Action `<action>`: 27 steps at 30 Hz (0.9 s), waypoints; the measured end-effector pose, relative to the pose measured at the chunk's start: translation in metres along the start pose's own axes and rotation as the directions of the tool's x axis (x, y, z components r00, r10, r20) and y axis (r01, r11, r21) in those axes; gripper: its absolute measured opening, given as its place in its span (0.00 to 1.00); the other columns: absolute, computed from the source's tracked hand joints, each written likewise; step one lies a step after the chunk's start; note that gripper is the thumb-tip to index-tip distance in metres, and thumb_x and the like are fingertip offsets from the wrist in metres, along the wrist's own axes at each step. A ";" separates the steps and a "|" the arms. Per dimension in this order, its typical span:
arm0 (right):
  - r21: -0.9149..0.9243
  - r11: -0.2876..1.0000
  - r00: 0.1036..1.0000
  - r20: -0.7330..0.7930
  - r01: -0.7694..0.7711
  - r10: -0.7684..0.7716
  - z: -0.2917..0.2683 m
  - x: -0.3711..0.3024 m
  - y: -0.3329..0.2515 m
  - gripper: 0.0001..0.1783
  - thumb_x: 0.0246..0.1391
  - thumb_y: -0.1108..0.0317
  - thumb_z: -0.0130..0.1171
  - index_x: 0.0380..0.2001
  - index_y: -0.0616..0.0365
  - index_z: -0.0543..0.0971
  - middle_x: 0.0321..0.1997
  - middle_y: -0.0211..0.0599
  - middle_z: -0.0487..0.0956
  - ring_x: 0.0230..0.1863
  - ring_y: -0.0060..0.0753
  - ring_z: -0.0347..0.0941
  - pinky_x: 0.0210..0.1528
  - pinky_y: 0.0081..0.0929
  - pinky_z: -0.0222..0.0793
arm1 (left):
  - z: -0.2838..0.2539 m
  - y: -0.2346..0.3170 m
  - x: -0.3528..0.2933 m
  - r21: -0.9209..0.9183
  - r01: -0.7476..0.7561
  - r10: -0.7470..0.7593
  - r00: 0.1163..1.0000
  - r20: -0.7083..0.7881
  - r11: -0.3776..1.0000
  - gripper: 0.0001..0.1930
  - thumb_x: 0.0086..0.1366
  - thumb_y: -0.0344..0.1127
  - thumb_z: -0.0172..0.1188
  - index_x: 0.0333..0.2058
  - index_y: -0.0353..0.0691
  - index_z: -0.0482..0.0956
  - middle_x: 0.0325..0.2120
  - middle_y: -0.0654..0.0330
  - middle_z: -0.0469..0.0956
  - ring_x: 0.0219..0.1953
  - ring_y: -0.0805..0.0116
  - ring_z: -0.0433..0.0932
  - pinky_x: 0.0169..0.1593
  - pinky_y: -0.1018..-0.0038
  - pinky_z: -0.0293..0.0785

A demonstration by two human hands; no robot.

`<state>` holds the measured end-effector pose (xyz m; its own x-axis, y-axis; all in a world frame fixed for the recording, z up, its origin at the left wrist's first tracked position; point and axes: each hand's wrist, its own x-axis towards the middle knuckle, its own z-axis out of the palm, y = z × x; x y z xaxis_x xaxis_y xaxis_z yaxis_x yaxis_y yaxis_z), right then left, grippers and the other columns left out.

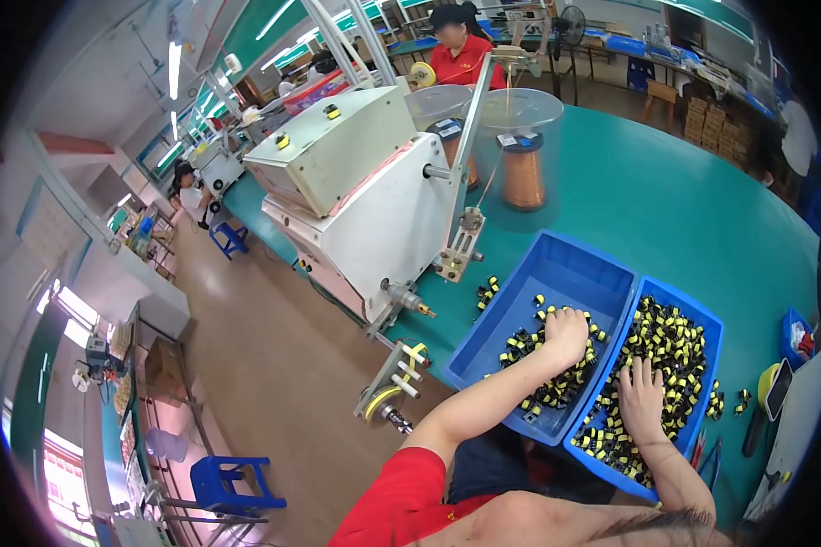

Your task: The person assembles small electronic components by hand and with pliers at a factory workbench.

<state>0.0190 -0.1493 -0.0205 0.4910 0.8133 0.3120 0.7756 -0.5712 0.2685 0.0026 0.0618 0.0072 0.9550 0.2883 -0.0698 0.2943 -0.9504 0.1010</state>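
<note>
Two blue plastic bins stand side by side on the green table. The left bin [493, 314] holds a loose heap of small black coil bobbins [543, 387] wrapped in yellow tape. In its heap, my left hand [567, 333] is closed, fingers curled downward; what they hold, if anything, is hidden. Many more of the same bobbins [670, 333] fill the right bin [713, 351]. There my right hand [641, 401] rests on the pile with its fingers apart, touching the bobbins.
A white winding machine [365, 228] stands at the left, its spindle and yellow tape roll [383, 401] near the table edge. Behind the bins, copper wire spools [524, 173] sit in clear cylinders. Pliers [713, 460] and loose bobbins lie at right. Another person [465, 59] works across the table.
</note>
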 end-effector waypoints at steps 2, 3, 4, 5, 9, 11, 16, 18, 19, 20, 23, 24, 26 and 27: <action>-0.044 0.999 1.000 0.017 0.020 -0.019 -0.001 0.000 0.001 0.19 0.47 0.63 0.56 0.42 0.60 0.70 0.49 0.45 0.68 0.53 0.47 0.62 0.51 0.44 0.59 | 0.003 0.001 0.000 -0.024 0.005 -0.005 1.000 -0.008 1.000 0.18 0.49 0.33 0.58 0.39 0.34 0.71 0.39 0.51 0.73 0.45 0.56 0.71 0.48 0.66 0.66; -0.086 0.996 0.999 0.041 0.032 -0.028 -0.001 -0.002 0.001 0.19 0.48 0.62 0.55 0.42 0.60 0.70 0.48 0.45 0.69 0.53 0.48 0.62 0.50 0.42 0.59 | 0.006 0.003 -0.001 -0.049 -0.012 0.006 0.994 -0.110 0.999 0.16 0.49 0.32 0.58 0.37 0.34 0.70 0.36 0.50 0.73 0.42 0.56 0.72 0.46 0.65 0.67; -0.041 0.999 0.995 0.098 0.015 -0.011 0.010 -0.006 0.004 0.18 0.49 0.63 0.54 0.42 0.59 0.70 0.48 0.43 0.70 0.53 0.48 0.63 0.49 0.44 0.59 | 0.009 0.003 -0.001 -0.071 -0.031 0.015 0.978 -0.210 0.997 0.14 0.49 0.31 0.57 0.35 0.33 0.70 0.33 0.50 0.73 0.40 0.55 0.73 0.44 0.64 0.68; -0.042 0.999 0.995 0.095 0.020 -0.016 0.005 -0.004 0.003 0.18 0.49 0.63 0.54 0.42 0.59 0.70 0.48 0.43 0.70 0.53 0.48 0.63 0.49 0.44 0.59 | 0.007 0.003 -0.001 -0.073 -0.026 0.010 0.977 -0.213 0.997 0.14 0.49 0.31 0.57 0.35 0.33 0.70 0.33 0.50 0.73 0.40 0.55 0.73 0.44 0.64 0.68; -0.040 0.998 0.999 0.008 0.052 -0.052 -0.001 -0.004 0.003 0.20 0.45 0.64 0.57 0.43 0.55 0.70 0.49 0.41 0.70 0.52 0.46 0.64 0.49 0.50 0.59 | 0.000 0.006 -0.005 -0.131 -0.090 0.050 0.958 -0.282 0.987 0.12 0.53 0.34 0.56 0.34 0.34 0.69 0.32 0.50 0.73 0.39 0.54 0.72 0.44 0.61 0.67; -0.078 0.996 0.999 -0.004 0.053 -0.054 0.001 -0.005 0.004 0.20 0.45 0.63 0.57 0.43 0.55 0.70 0.49 0.41 0.70 0.51 0.47 0.64 0.48 0.51 0.60 | -0.003 0.008 -0.005 -0.213 -0.160 0.077 0.933 -0.350 0.964 0.10 0.55 0.34 0.56 0.32 0.34 0.69 0.31 0.50 0.73 0.38 0.53 0.72 0.43 0.60 0.67; -0.089 0.996 0.998 0.061 0.006 -0.001 0.001 -0.015 -0.001 0.22 0.45 0.62 0.58 0.45 0.55 0.71 0.51 0.42 0.68 0.53 0.47 0.61 0.45 0.51 0.61 | -0.007 0.011 -0.008 -0.270 -0.204 0.087 0.917 -0.389 0.941 0.09 0.56 0.35 0.54 0.31 0.35 0.70 0.29 0.50 0.73 0.37 0.52 0.71 0.41 0.59 0.66; -0.040 0.999 0.996 0.076 -0.034 0.037 -0.002 -0.012 -0.001 0.22 0.45 0.61 0.58 0.45 0.54 0.71 0.51 0.41 0.68 0.52 0.48 0.61 0.43 0.49 0.61 | -0.007 0.013 -0.008 -0.299 -0.235 0.088 0.897 -0.433 0.925 0.08 0.56 0.35 0.54 0.29 0.35 0.70 0.28 0.50 0.73 0.37 0.51 0.71 0.41 0.58 0.66; -0.019 0.999 0.996 0.074 -0.040 0.042 0.000 -0.011 0.000 0.21 0.45 0.61 0.58 0.45 0.54 0.71 0.51 0.40 0.68 0.52 0.49 0.61 0.43 0.49 0.61 | -0.007 0.012 -0.007 -0.299 -0.233 0.085 0.896 -0.436 0.925 0.08 0.56 0.35 0.54 0.29 0.35 0.70 0.28 0.50 0.73 0.37 0.51 0.71 0.41 0.58 0.66; -0.019 0.999 0.996 0.074 -0.039 0.040 -0.001 -0.010 0.001 0.21 0.45 0.61 0.58 0.45 0.54 0.71 0.51 0.40 0.68 0.52 0.49 0.61 0.43 0.49 0.61 | -0.008 0.012 -0.009 -0.314 -0.244 0.089 0.895 -0.436 0.918 0.08 0.56 0.34 0.54 0.28 0.35 0.70 0.28 0.50 0.73 0.37 0.51 0.71 0.41 0.59 0.66; 0.001 1.000 1.000 0.026 -0.013 0.012 -0.002 -0.007 0.003 0.21 0.43 0.63 0.58 0.43 0.56 0.72 0.49 0.42 0.68 0.50 0.48 0.63 0.42 0.45 0.63 | -0.010 0.013 -0.009 -0.333 -0.266 0.096 0.888 -0.450 0.905 0.08 0.55 0.34 0.54 0.27 0.35 0.71 0.27 0.50 0.73 0.36 0.51 0.71 0.40 0.59 0.66; 0.010 1.000 1.000 0.001 0.014 -0.014 0.000 -0.008 0.005 0.21 0.42 0.64 0.58 0.42 0.58 0.72 0.48 0.43 0.69 0.47 0.47 0.64 0.40 0.42 0.64 | -0.010 0.013 -0.009 -0.337 -0.278 0.099 0.881 -0.462 0.899 0.07 0.55 0.34 0.54 0.27 0.35 0.71 0.27 0.50 0.73 0.36 0.51 0.71 0.40 0.59 0.66; 0.022 0.999 0.999 -0.025 0.041 -0.040 0.000 -0.009 0.005 0.20 0.41 0.65 0.58 0.41 0.60 0.73 0.46 0.45 0.70 0.45 0.47 0.66 0.38 0.38 0.66 | -0.010 0.013 -0.009 -0.346 -0.291 0.100 0.873 -0.477 0.892 0.07 0.55 0.33 0.54 0.27 0.35 0.71 0.26 0.51 0.73 0.36 0.52 0.71 0.40 0.59 0.66; 0.019 0.999 0.999 -0.026 0.047 -0.046 -0.002 -0.009 0.003 0.20 0.41 0.66 0.58 0.40 0.61 0.72 0.46 0.46 0.70 0.43 0.45 0.66 0.36 0.35 0.66 | -0.010 0.013 -0.009 -0.354 -0.304 0.100 0.864 -0.494 0.884 0.07 0.55 0.33 0.54 0.27 0.35 0.71 0.26 0.52 0.73 0.36 0.52 0.71 0.40 0.59 0.66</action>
<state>0.0162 -0.1583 -0.0205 0.4440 0.8357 0.3233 0.8050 -0.5305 0.2657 -0.0016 0.0482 0.0187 0.8728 0.2120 0.4397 -0.0172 -0.8868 0.4617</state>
